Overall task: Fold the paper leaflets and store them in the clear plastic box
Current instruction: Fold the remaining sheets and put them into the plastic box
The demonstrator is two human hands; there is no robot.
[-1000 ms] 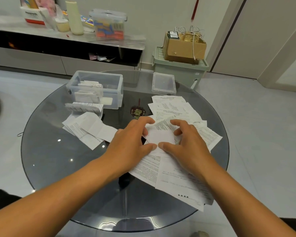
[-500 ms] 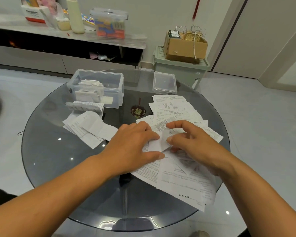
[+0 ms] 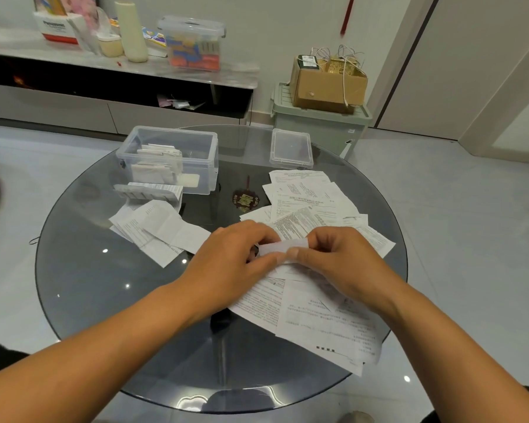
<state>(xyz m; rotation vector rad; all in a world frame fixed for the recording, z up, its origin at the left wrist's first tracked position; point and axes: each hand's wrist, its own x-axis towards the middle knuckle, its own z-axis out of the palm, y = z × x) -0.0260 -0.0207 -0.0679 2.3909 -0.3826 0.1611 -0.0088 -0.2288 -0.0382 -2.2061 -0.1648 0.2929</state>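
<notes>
Two hands' grip pinching one folded leaflet (image 3: 280, 249), one clear box (image 3: 168, 160), perhaps five folded inside.

Bare glass table (image 3: 83, 270) left; leaflets (image 3: 306, 196) crowd right.

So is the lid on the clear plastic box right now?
No, the clear plastic box is open on top with folded leaflets inside, and its lid lies apart on the glass table.

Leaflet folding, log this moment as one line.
step: folding | left hand: pinching leaflet | right hand: pinching leaflet | box: open, holds folded leaflets
</notes>
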